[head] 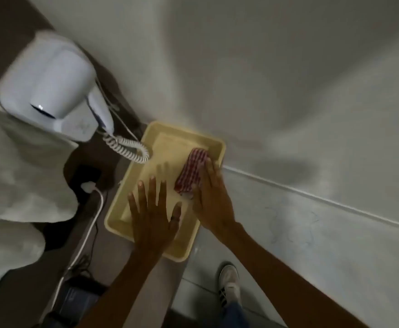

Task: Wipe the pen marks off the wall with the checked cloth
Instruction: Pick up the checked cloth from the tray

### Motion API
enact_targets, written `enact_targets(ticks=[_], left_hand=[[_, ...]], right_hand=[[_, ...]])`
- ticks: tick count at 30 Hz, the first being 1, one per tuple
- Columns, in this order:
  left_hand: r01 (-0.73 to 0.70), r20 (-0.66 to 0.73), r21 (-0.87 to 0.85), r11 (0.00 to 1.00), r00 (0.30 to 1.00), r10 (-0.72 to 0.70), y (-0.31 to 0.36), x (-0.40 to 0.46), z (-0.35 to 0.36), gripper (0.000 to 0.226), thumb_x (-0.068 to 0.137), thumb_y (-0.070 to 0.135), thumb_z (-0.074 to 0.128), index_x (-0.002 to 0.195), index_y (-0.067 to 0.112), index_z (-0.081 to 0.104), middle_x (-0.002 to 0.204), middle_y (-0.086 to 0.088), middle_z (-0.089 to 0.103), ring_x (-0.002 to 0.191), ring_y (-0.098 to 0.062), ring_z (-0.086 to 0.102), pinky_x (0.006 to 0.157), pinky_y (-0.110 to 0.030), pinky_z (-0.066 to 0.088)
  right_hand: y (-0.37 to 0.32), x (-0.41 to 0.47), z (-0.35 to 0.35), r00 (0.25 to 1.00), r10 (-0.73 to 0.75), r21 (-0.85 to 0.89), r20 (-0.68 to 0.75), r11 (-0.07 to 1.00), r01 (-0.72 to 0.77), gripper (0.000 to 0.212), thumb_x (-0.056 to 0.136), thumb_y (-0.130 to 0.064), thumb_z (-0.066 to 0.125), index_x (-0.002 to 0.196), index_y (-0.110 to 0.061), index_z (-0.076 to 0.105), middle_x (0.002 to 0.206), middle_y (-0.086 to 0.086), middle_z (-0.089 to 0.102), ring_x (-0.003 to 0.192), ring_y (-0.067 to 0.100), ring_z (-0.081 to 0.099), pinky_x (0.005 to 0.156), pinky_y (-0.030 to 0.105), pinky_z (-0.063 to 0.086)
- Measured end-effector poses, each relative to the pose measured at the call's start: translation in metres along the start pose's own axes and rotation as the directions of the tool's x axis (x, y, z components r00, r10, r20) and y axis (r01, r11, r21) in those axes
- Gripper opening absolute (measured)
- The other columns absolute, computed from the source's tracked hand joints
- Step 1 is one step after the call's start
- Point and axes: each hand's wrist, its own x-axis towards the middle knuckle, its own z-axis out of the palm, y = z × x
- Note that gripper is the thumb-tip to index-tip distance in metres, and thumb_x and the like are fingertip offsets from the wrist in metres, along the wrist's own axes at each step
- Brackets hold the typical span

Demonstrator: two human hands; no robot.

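A folded red-and-white checked cloth (192,171) lies in a pale yellow tray (160,131) on a brown surface. My right hand (211,197) rests along the cloth's right side, fingers touching it; whether it grips the cloth is unclear. My left hand (152,214) hovers flat over the tray's near half, fingers spread, holding nothing. Faint blue pen marks (293,223) show on the lower wall panel to the right, below a white trim line.
A white wall-mounted hair dryer (49,91) with a coiled cord (127,145) hangs left of the tray. A pale towel (21,174) drapes at far left. A white plug and cable (92,192) run down the brown surface. My shoe (229,282) stands on the tiled floor.
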Motion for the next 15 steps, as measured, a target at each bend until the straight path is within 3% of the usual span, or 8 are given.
enact_targets(ticks=[4,8,12,15], left_hand=[[0.046,0.047,0.057,0.997,0.998,-0.048,-0.023,0.016,0.069,0.072,0.111,0.052,0.040,0.171,0.014,0.029,0.179,-0.018,0.025,0.164,-0.050,0.021,0.130,-0.072,0.018],[0.113,0.058,-0.012,0.994,0.992,-0.112,-0.034,0.020,0.117,0.073,0.111,0.055,0.030,0.173,0.017,0.021,0.181,-0.017,0.018,0.165,-0.050,0.012,0.131,-0.071,0.010],[0.090,0.104,0.007,0.996,0.991,-0.090,-0.046,0.017,0.129,0.074,0.112,0.055,0.032,0.174,0.018,0.016,0.181,-0.018,0.015,0.166,-0.050,0.010,0.132,-0.072,0.011],[0.068,0.121,0.025,0.997,0.990,-0.070,-0.047,0.010,0.115,0.075,0.112,0.056,0.029,0.174,0.017,0.014,0.181,-0.018,0.012,0.166,-0.050,0.008,0.132,-0.071,0.011]], right_hand=[[0.011,0.071,0.079,0.995,0.100,-0.129,0.009,0.987,-0.098,0.073,0.110,-0.038,0.033,0.168,0.000,0.009,0.179,0.025,0.006,0.168,0.040,-0.002,0.136,0.060,0.009],[0.038,0.096,0.137,0.974,0.228,-0.278,0.015,0.936,-0.215,0.097,0.103,-0.051,0.047,0.168,-0.002,-0.005,0.177,0.029,-0.008,0.166,0.047,-0.011,0.134,0.065,-0.004],[0.042,0.096,0.151,0.964,0.266,-0.294,0.031,0.924,-0.246,0.094,0.095,-0.019,0.050,0.169,-0.003,-0.006,0.176,0.030,-0.011,0.165,0.049,-0.012,0.131,0.066,-0.011],[0.035,0.104,0.130,0.946,0.286,-0.254,0.153,0.936,-0.242,0.089,0.098,-0.006,0.048,0.168,-0.003,-0.006,0.176,0.031,-0.012,0.164,0.050,-0.013,0.132,0.068,-0.008]])
